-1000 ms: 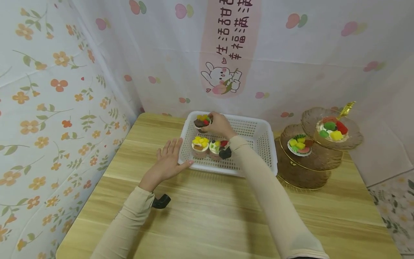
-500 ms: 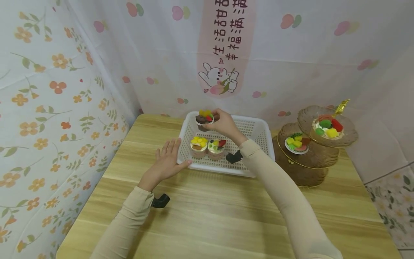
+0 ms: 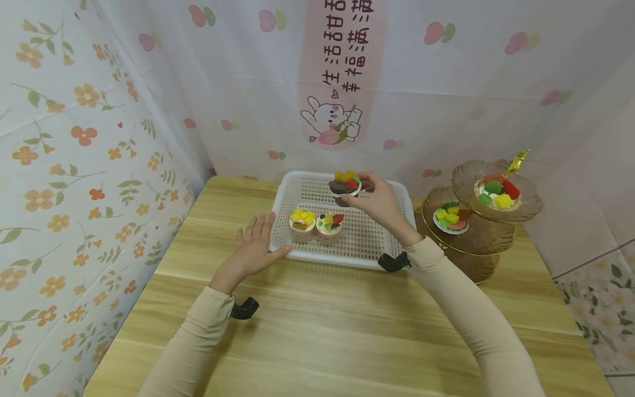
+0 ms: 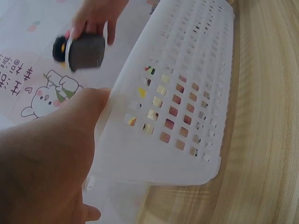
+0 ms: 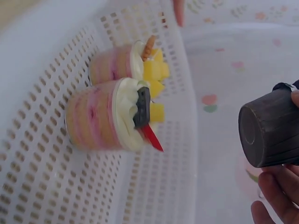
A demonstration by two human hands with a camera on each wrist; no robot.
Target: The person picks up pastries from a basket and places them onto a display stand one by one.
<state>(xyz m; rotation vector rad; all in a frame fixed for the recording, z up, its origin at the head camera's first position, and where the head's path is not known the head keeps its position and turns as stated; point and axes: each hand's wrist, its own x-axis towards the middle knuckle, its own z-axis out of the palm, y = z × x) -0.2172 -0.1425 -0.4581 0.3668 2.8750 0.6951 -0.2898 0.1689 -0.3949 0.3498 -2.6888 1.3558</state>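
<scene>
My right hand [image 3: 379, 204] holds a toy chocolate cupcake [image 3: 344, 187] with yellow, red and green fruit on top. Its dark, tapered cup [image 5: 268, 126] shows in the right wrist view, above the level of the basket's rim. My left hand [image 3: 255, 245] rests with spread, straight fingers on the left end of the white plastic basket [image 3: 354, 263]. Inside the basket, at its left, two toy dessert cups stand side by side: one topped with yellow cubes [image 3: 302, 226], the other with cream and a red piece [image 3: 329, 229].
To the basket's right stands a brown, gold-rimmed tiered stand [image 3: 468, 240]. A fruit tart [image 3: 498, 193] sits on its top tier and a small fruit-topped dessert [image 3: 451, 219] on the middle one. Behind the wooden table [image 3: 317, 320] hangs a printed cloth [image 3: 238, 71].
My right hand has lifted the chocolate cupcake from the basket's back left corner and carried it to the right. The left hand stays on the basket's end. The head view has shifted slightly.
</scene>
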